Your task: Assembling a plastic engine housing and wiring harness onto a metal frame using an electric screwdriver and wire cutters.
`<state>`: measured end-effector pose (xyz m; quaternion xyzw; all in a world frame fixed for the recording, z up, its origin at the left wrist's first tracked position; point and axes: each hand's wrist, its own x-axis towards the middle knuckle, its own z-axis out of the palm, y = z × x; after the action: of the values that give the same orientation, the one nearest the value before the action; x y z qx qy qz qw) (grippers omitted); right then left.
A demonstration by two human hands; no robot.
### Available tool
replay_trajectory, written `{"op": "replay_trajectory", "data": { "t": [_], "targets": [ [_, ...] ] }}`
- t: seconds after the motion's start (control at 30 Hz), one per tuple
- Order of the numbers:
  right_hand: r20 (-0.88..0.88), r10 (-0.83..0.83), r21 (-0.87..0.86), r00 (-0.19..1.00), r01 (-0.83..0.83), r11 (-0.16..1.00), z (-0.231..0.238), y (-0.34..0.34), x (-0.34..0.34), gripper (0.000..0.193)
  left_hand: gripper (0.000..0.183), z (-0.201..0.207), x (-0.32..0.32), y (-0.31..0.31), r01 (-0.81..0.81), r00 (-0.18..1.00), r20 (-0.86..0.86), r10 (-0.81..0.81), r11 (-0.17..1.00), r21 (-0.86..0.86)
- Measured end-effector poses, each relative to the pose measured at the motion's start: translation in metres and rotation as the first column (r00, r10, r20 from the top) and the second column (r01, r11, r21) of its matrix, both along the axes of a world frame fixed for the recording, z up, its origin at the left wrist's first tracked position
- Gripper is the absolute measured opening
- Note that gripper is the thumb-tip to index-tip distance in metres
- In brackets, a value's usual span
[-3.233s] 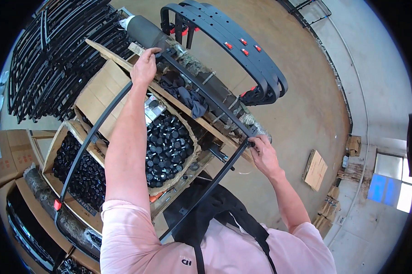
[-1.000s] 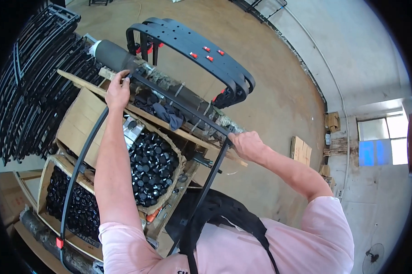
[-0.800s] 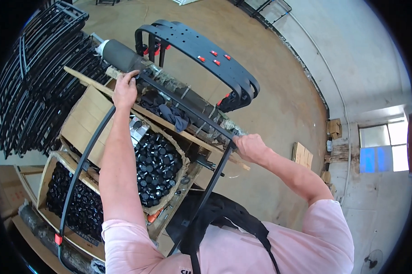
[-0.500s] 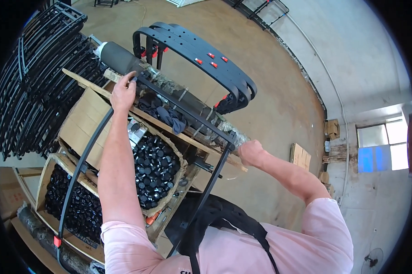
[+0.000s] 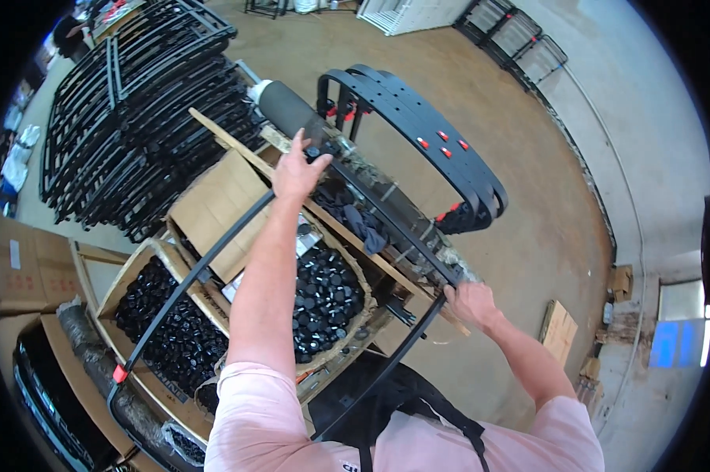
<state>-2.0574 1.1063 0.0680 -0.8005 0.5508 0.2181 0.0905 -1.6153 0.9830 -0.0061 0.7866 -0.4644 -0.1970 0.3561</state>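
A black U-shaped tube frame (image 5: pixel 390 214) lies across the bench in front of me, its two long legs running back toward my body. My left hand (image 5: pixel 292 175) rests over its far left corner, thumb and a finger spread apart beside a black round knob or cap (image 5: pixel 313 152). At the other corner my right hand (image 5: pixel 471 304) is closed around the tube, fingers curled and partly hidden. A red clip (image 5: pixel 120 374) sits on the left leg. Under my left forearm are a box of black round-headed knobs (image 5: pixel 323 299) and a bin of small black parts (image 5: pixel 170 322).
Behind the frame lies a grey padded roll (image 5: pixel 288 106) along the bench edge. Curved black panels with red clips (image 5: pixel 418 118) stand beyond it. Black metal frames (image 5: pixel 134 118) are stacked at far left. A cardboard flap (image 5: pixel 217 212) and dark cloth (image 5: pixel 359 224) lie nearby.
My view has swung left, so the scene sits further right. My left hand's fingers have spread at the corner. My right hand has come into a grip around the other corner.
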Motion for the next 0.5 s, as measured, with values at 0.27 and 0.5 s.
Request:
{"op": "replay_trajectory", "data": {
  "t": [0.27,0.5],
  "targets": [
    [0.016,0.007,-0.073,1.000,-0.006,0.997,-0.010,0.004,-0.013,0.058,0.068,0.006,0.056,0.012,-0.032,0.984,0.175,0.030,0.999,0.010],
    [0.041,0.093,-0.060,0.995,-0.091,0.994,-0.006,-0.004,-0.005,0.058,0.036,0.016,0.094,0.083,-0.203,0.907,0.282,0.312,0.913,-0.354]
  ]
}}
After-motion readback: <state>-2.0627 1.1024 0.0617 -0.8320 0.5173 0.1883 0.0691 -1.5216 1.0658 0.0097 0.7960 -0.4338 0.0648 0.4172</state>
